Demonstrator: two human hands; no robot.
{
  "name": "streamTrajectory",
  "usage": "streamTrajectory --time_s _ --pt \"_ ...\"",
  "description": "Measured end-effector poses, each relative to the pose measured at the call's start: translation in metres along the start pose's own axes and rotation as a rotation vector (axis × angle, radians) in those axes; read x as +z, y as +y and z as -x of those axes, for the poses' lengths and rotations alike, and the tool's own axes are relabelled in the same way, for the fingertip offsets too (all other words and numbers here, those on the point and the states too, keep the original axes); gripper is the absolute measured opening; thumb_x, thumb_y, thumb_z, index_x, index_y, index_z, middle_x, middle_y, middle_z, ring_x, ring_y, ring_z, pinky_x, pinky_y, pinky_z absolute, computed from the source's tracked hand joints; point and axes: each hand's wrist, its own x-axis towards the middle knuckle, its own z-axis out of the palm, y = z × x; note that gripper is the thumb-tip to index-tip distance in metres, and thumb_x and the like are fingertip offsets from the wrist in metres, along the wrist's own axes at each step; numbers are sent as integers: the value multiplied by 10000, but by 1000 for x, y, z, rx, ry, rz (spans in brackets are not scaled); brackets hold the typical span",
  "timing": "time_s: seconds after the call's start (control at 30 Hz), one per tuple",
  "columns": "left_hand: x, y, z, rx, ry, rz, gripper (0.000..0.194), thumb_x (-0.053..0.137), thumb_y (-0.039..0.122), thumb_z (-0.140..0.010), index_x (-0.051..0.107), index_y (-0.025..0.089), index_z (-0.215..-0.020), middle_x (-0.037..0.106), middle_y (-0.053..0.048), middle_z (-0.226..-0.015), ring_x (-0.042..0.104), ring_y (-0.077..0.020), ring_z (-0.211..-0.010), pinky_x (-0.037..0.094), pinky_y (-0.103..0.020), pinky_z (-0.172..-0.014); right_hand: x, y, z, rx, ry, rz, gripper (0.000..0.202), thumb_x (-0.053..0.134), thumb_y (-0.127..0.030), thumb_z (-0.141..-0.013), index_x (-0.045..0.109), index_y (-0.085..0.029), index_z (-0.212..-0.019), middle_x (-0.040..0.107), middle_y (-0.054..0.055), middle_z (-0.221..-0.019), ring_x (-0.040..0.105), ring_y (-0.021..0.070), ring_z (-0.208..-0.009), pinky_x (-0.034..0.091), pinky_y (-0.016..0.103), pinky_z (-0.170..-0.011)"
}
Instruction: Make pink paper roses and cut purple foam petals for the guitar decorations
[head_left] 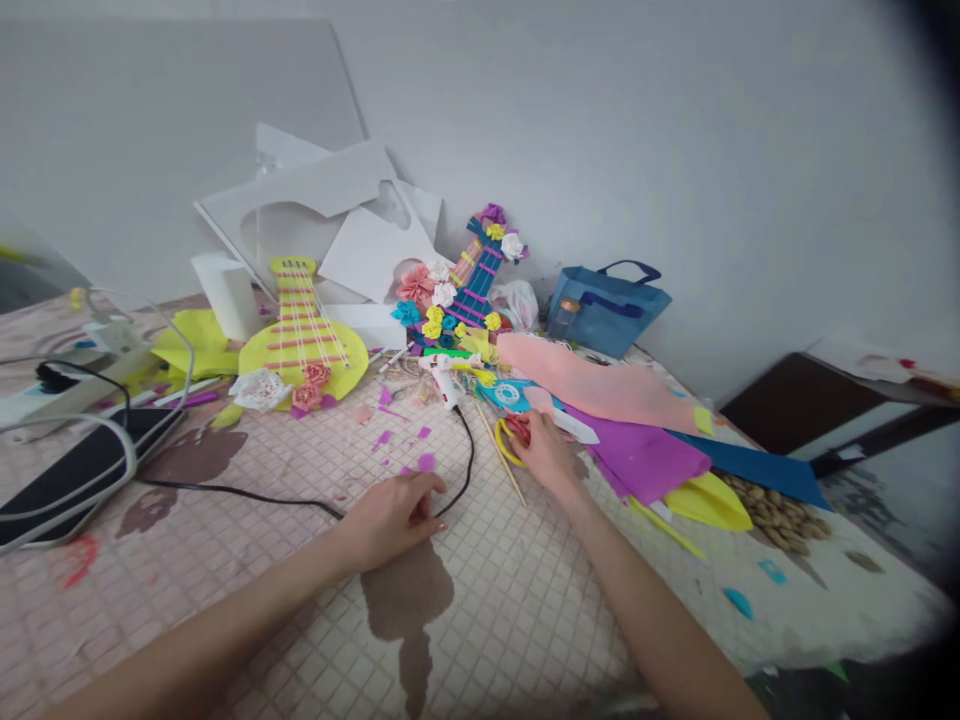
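My left hand (394, 515) rests low over the tiled-pattern tablecloth, fingers loosely curled and thumb apart, with nothing visible between them. A black cord (466, 465) runs past it to a white glue gun (442, 380), which stands behind the hand. Farther right, my right hand (551, 452) has its fingers on the handles of a pair of scissors (506, 440) with yellow and red grips. The hand hides part of the scissors. A thin wooden stick (510, 470) lies just left of them. Blue paper (502, 393) with a round white pattern is just beyond the right hand.
A yellow paper guitar (304, 350) and a blue flowered one (476, 290) stand at the back. Pink crepe paper (592, 375), purple paper (637, 445) and peanuts (776, 515) lie right. A tablet (82, 470), power strip (82, 385) and cables are left. A blue bag (611, 310) stands behind.
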Motion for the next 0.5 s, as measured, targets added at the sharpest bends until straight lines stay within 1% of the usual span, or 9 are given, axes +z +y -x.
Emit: streamTrajectory --time_s 0.17,0.33,0.4,0.47,0.5 --pt "2 -2 -1 16 16 0 236 586 252 -782 580 199 -1011 643 5 -767 573 -151 -668 389 -248 -604 -3 1 2 -56 14 -15 213 578 -318 -839 563 -186 -1006 584 109 -981 594 284 -930 461 363 -743" --pt "0 -4 -1 40 49 12 252 615 323 -791 594 192 -1005 652 -13 -799 589 -164 -706 409 -260 -633 -8 5 -2 -97 88 -98 184 495 -368 -898 570 -210 -953 579 86 -985 610 235 -891 492 341 -728" --pt "-2 -5 -2 57 78 27 211 581 333 -821 600 190 -975 655 -22 -821 590 -163 -722 416 -261 -647 -9 9 -5 -101 126 -131 179 479 -360 -904 569 -206 -922 581 78 -957 614 215 -845 501 330 -718" --pt "-4 -5 -2 74 110 24 156 507 304 -865 601 183 -894 650 -27 -811 579 -154 -711 412 -256 -645 -10 15 -8 -98 163 -158 179 475 -347 -900 572 -197 -905 581 74 -919 611 201 -793 508 321 -692" --pt "-5 -5 -2 81 127 16 164 470 280 -879 596 179 -849 645 -28 -794 571 -150 -700 408 -254 -642 -11 19 -10 -96 180 -169 178 475 -340 -895 574 -192 -897 581 73 -898 608 197 -768 509 318 -675"
